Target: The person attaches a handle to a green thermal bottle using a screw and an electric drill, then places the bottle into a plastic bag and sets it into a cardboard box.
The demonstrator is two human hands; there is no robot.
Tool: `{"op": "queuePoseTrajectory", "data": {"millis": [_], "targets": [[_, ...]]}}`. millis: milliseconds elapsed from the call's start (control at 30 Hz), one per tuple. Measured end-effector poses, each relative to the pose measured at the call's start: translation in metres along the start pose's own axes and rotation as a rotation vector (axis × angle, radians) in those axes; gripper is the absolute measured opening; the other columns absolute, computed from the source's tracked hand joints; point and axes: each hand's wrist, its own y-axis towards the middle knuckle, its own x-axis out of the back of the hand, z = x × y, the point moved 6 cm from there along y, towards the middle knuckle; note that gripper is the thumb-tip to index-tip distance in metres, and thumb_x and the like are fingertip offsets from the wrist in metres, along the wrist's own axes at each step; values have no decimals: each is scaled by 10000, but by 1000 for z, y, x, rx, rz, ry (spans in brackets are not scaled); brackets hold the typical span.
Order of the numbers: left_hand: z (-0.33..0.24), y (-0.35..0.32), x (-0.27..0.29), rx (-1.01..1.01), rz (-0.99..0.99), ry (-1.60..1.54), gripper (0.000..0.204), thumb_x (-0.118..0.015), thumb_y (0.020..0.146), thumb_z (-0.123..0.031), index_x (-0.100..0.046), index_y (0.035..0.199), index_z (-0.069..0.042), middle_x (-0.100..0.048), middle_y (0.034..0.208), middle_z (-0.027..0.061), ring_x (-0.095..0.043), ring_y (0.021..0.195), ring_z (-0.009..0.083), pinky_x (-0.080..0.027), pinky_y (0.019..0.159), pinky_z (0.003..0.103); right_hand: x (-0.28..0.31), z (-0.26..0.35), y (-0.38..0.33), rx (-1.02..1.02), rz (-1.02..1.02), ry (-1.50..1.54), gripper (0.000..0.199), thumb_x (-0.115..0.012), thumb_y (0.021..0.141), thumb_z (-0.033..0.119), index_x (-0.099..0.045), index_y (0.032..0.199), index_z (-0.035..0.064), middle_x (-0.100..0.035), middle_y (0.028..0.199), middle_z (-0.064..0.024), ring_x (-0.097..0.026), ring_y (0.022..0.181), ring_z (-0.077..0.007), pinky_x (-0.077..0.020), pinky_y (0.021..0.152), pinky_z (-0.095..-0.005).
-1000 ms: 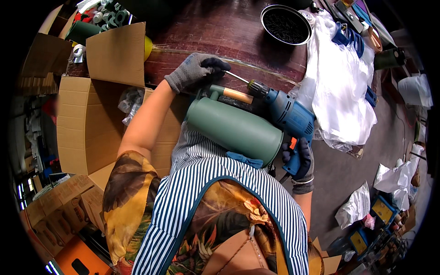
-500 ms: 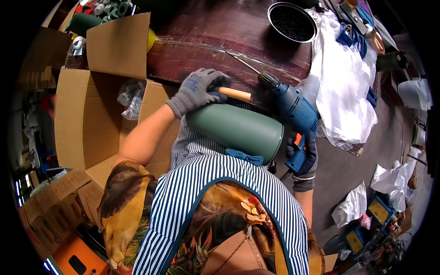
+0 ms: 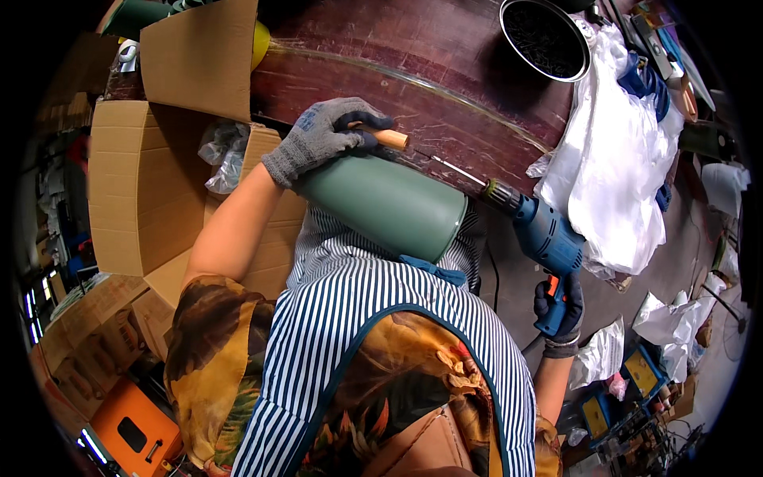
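Observation:
In a grey glove, my left hand (image 3: 322, 139) is closed around a short light-wood handle (image 3: 391, 139), its palm side resting on a smooth green cylinder (image 3: 381, 203). That cylinder lies across my lap, over a striped apron (image 3: 318, 318). My right hand (image 3: 566, 308), in a dark glove, grips a blue electric drill (image 3: 548, 237) by its handle, near the orange trigger. A long thin bit (image 3: 457, 172) runs from the drill's chuck toward the end of the wooden handle. Whether its tip touches the wood I cannot tell.
Ahead stands a dark red table (image 3: 358, 56) with a round tin of small dark pieces (image 3: 544, 40). White plastic sheeting (image 3: 612, 167) hangs over its right side. An open cardboard box (image 3: 119, 191) is at left, and a dark cord (image 3: 497, 278) hangs below the drill.
The drill has moved right and slightly down, and its bit now points at the wooden handle's end. My left hand, the wooden handle and the green cylinder have shifted left in view.

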Motion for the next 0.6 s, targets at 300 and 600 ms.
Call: {"op": "queuePoseTrajectory", "data": {"millis": [300,600], "targets": [[-5,-1,0,-9,20,-33,327,-719,823,-20,-684,1147,-29,-676,1140,80,-640,1094,192,-496,996,337,-22,9,-1,-28,-35,-38,519,-482,1029,482,-563,1200,-1,-597,768,-154,-562,588,-207,-454,514,-272],[-9,9,-6,38,64,-52,300,-693,833,-14,-667,1132,8,-666,1139,84,-628,1106,192,-477,1012,328,-68,18,29,-53,-53,-123,515,-472,1039,450,-569,1188,-33,-602,745,-155,-534,539,-192,-426,508,-284]]}}
